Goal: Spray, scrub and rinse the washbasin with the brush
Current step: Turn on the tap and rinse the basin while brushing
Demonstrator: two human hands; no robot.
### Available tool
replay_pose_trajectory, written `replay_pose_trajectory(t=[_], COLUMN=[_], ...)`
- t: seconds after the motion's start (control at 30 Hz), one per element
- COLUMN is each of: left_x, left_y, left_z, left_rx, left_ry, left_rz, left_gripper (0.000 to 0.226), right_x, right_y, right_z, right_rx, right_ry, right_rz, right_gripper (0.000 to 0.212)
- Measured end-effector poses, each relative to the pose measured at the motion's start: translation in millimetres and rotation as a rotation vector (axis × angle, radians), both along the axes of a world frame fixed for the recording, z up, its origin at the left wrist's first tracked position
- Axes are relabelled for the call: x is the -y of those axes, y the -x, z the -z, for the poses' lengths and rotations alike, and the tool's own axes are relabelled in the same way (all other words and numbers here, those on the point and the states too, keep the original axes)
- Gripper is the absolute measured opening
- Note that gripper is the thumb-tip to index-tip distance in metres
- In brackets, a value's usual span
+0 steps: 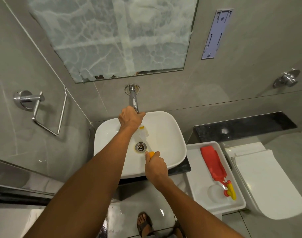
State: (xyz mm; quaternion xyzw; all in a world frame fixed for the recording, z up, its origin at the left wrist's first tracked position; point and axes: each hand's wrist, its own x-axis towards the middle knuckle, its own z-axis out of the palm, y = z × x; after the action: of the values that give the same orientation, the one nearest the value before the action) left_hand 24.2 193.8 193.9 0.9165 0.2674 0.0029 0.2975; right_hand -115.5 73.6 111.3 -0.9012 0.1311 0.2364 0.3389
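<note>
Head view, seen from above. On the left wall I see a chrome towel ring (43, 110). My left hand (130, 118) reaches over the far rim of the white basin (171, 134), fingers closed round the tip of the wall tap (133, 98). In the basin's bowl lies the brush (143, 133), its white bristle head just beyond the drain (141, 147), its orange handle running back past the drain's right side into my right hand (156, 166), whose fingers are clamped on it near the basin's near rim. To the right, a white tray (193, 177) carries a red spray bottle (213, 164), lying down with its yellow trigger toward the tray's near edge. Farthest right stands a toilet (267, 186), lid shut.
</note>
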Motion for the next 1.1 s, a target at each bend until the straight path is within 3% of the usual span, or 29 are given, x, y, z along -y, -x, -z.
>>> replay_pose_trajectory(t=[0.33,0.47,0.7,0.9,1.1], left_x=[-33.7,-43.5,-58.6,-59.6,-62.9], left_y=[0.8,-1.1,-0.4,1.5,9.3], left_z=[14.6,16.8,15.7,24.1,26.0], left_rx=[0.011,-0.007,-0.035,0.0,0.157], left_ry=[0.334,0.384,0.468,0.499,0.521], left_rz=[0.134,0.203,0.343,0.303,0.156], left_gripper=[0.035,0.028,0.026,0.021,0.042], right_x=[-3.3,-2.9,-4.8,0.0,-1.1], right_y=[4.6,5.8,6.9,16.0,19.5], right_z=[8.1,8.7,7.7,9.9,7.9], right_rx=[0.04,0.053,0.058,0.075,0.095], right_ry=[-0.024,-0.034,-0.042,-0.029,-0.02], right_rz=[-0.025,-0.029,-0.039,-0.036,-0.033], right_gripper=[0.048,0.037,0.037,0.039,0.049])
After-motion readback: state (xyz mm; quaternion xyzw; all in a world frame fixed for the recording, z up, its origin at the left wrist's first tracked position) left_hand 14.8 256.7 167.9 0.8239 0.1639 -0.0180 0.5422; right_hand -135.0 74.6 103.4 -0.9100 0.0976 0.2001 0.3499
